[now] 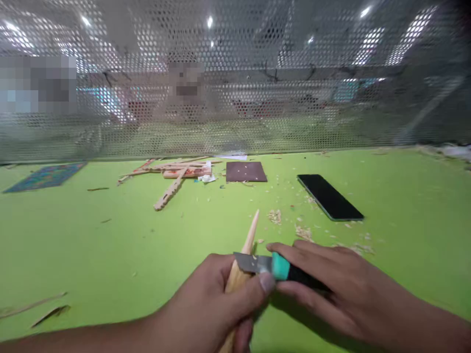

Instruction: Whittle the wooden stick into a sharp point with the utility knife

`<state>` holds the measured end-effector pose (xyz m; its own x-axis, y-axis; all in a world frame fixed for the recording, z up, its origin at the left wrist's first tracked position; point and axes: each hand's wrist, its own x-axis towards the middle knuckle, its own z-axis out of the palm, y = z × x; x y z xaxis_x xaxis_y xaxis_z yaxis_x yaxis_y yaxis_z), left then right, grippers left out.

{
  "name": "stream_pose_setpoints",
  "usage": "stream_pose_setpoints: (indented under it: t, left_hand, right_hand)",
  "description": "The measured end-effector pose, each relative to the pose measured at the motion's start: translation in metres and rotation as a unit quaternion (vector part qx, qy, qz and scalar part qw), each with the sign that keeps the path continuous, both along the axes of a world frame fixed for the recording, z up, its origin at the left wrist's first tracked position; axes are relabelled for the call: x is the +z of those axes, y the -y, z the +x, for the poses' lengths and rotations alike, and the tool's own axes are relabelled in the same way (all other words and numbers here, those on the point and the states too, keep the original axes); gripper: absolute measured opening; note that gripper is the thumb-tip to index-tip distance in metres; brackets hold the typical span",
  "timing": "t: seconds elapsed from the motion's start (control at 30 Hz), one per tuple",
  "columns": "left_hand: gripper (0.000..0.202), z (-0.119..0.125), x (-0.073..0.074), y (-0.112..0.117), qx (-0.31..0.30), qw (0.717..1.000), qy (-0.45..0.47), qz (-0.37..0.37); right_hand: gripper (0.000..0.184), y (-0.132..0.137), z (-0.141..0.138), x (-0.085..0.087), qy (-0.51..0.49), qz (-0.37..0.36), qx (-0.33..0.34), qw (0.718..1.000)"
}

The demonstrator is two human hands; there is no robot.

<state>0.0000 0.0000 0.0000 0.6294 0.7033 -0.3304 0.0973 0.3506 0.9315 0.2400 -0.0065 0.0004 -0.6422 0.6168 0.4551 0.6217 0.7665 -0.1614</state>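
Observation:
My left hand (221,304) is closed around a pale wooden stick (250,233) whose tapered point leans up and away from me. In my right hand (338,284) is a utility knife (280,266) with a teal and black handle. Its short grey blade lies across the stick just above my left fist. My left thumb presses near the base of the blade. The lower part of the stick is mostly covered by my left fingers. Small wood shavings (303,233) lie on the green table beyond my right hand.
A black smartphone (329,196) lies at the right. Near the back are a brown square sheet (246,171), several carved wooden pieces (171,192) and, at far left, a patterned mat (46,176). A perforated metal screen (235,117) stands along the green table's (121,255) rear edge.

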Motion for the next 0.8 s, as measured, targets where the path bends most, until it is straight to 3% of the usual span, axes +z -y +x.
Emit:
stream_pose_setpoints:
  t: [0.2, 0.5, 0.63, 0.8]
  left_hand:
    - [0.069, 0.003, -0.009, 0.002, 0.031, 0.998, -0.026, -0.041]
    - [0.046, 0.000, -0.009, 0.003, 0.017, 0.997, 0.035, -0.068]
    - [0.049, -0.002, -0.009, 0.003, 0.023, 0.998, 0.017, -0.061]
    - [0.048, 0.000, -0.009, 0.004, 0.017, 0.999, 0.004, -0.041]
  right_hand:
    - [0.032, 0.003, -0.002, -0.002, 0.014, 0.038, -0.055, 0.998]
    - [0.031, -0.012, 0.011, -0.005, -0.015, 0.090, -0.110, 0.990]
    - [0.031, -0.018, 0.017, -0.004, -0.028, 0.094, -0.088, 0.991]
    - [0.030, -0.011, 0.012, 0.000, -0.005, 0.021, -0.033, 0.999]
